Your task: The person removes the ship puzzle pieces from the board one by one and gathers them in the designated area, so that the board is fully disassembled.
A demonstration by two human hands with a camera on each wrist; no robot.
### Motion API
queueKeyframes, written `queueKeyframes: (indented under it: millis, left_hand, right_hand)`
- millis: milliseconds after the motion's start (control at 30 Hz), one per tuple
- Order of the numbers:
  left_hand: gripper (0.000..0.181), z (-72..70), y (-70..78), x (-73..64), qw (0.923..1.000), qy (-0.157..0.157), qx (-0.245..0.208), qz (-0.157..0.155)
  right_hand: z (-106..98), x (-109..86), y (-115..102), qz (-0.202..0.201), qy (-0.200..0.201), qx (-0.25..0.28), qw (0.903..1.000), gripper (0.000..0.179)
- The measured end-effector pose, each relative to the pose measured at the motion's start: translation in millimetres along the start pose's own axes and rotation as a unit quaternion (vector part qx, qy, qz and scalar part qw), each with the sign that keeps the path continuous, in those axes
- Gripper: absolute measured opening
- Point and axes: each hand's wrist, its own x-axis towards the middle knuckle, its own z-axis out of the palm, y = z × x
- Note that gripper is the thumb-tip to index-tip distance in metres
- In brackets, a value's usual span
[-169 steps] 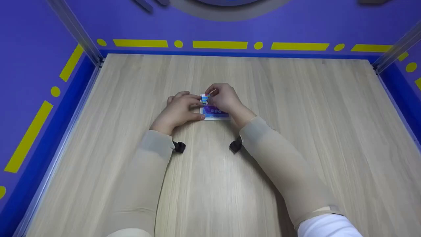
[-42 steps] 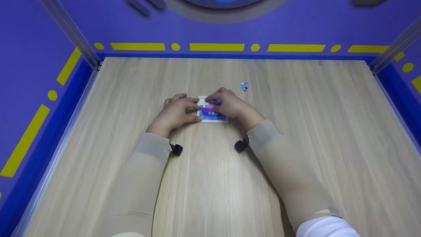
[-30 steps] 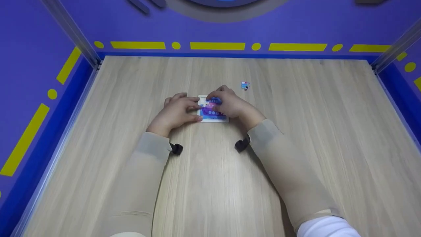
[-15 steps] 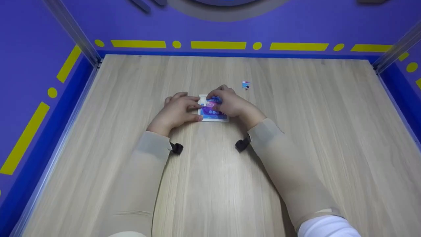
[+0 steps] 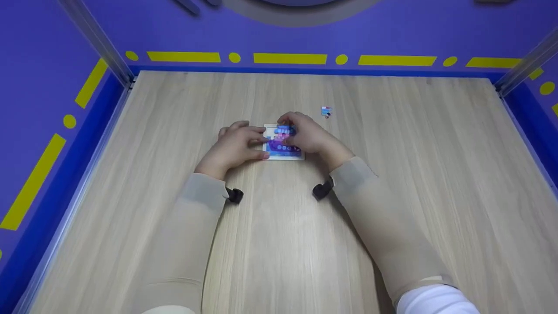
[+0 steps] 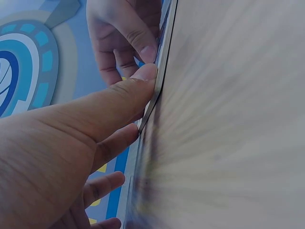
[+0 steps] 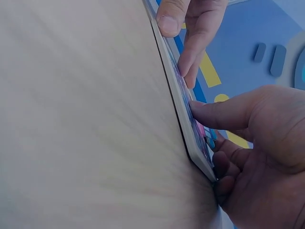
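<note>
A small square jigsaw puzzle (image 5: 284, 153) in a white frame lies on the wooden table, its picture showing a purple shape on blue. A white gap shows at its upper left. My left hand (image 5: 233, 150) rests at its left side, thumb on the near corner and another fingertip at the edge. My right hand (image 5: 307, 135) grips the puzzle's right side, its thumb on the picture and its fingers curled at the far edge. By those fingers a blue puzzle piece (image 5: 283, 129) sits at the top; in the right wrist view a pink and blue bit stands slightly proud.
Beyond my right hand a loose puzzle piece (image 5: 326, 111) lies on the table (image 5: 270, 244). Blue panels (image 5: 296, 41) with yellow marks border the table at the back and both sides. Both forearms reach in from the near edge.
Earlier the right hand handled a striped piece over the puzzle; later the loose piece lies beyond. A blue piece has gone into the top. Just now the right fingers shifted right, uncovering it.
</note>
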Motion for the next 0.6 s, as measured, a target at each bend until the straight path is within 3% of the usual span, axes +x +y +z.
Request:
queueKeyframes:
  millis: [333, 600]
  left_hand:
    - [0.052, 0.2, 2.7, -1.0, 1.0000, 0.001, 0.001, -0.001]
    - [0.053, -0.1, 2.9, -0.7, 1.0000, 0.000, 0.000, -0.004]
  right_hand:
    - [-3.4, 1.8, 6.4, -0.007, 0.032, 0.030, 0.9990, 0.032]
    - [-6.1, 0.7, 7.6, 0.007, 0.043, 0.036, 0.9984, 0.037]
